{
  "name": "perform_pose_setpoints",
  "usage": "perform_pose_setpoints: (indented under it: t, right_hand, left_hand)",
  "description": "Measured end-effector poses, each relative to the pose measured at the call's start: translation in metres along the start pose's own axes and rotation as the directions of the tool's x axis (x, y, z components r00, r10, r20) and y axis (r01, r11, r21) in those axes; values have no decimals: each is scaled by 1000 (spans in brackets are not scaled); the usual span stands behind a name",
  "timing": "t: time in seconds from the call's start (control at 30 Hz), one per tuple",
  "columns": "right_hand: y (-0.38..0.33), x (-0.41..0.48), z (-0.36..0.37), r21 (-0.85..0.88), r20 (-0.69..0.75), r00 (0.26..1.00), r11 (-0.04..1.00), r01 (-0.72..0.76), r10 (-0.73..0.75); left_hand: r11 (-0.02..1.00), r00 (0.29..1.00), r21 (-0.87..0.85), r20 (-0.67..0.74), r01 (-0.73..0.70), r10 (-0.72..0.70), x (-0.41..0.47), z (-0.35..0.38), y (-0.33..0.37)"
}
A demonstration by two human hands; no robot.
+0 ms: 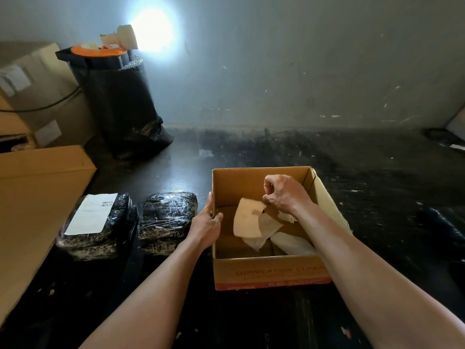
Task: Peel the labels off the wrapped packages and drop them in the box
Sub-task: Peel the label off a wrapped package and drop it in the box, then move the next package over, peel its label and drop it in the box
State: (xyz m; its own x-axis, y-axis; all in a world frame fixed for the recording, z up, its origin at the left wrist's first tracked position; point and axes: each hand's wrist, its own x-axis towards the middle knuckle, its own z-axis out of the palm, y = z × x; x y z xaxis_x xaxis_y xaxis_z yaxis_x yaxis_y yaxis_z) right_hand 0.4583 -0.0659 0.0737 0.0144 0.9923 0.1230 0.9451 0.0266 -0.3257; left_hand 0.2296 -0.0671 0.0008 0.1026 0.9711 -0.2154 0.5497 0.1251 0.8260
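Right hand [281,195] pinches a peeled beige paper label [247,219] over the open brown cardboard box [266,273], lower centre; more peeled labels inside. Left hand [207,221] grips the box's left wall. Lower left: bare black film-wrapped package [167,222] looks done; its neighbour [100,230] keeps a white label [91,214].

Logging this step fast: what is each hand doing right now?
Left hand: closed on the left wall of the box.
Right hand: pinching a peeled label over the open box.
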Motion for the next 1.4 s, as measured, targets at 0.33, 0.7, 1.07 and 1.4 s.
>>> perform_pose_setpoints:
  t: [0.33,0.7,1.07,1.4]
  right_hand:
    - [-7,-2,3,73,79,995,996,56,-62]
    - [-77,-2,8,13,129,980,989,149,-149]
    - [-182,20,57,-64,302,935,974,215,-187]
    - [-202,35,131,-46,511,848,990,-134,138]
  left_hand:
    - [999,999,26,-19,-42,42,2,0,-2]
    - [984,993,160,-74,-77,90,-7,-44,-1]
    - [861,981,503,-120,-69,149,0,-158,-71]
    - [891,999,452,11,-33,31,27,-175,-131]
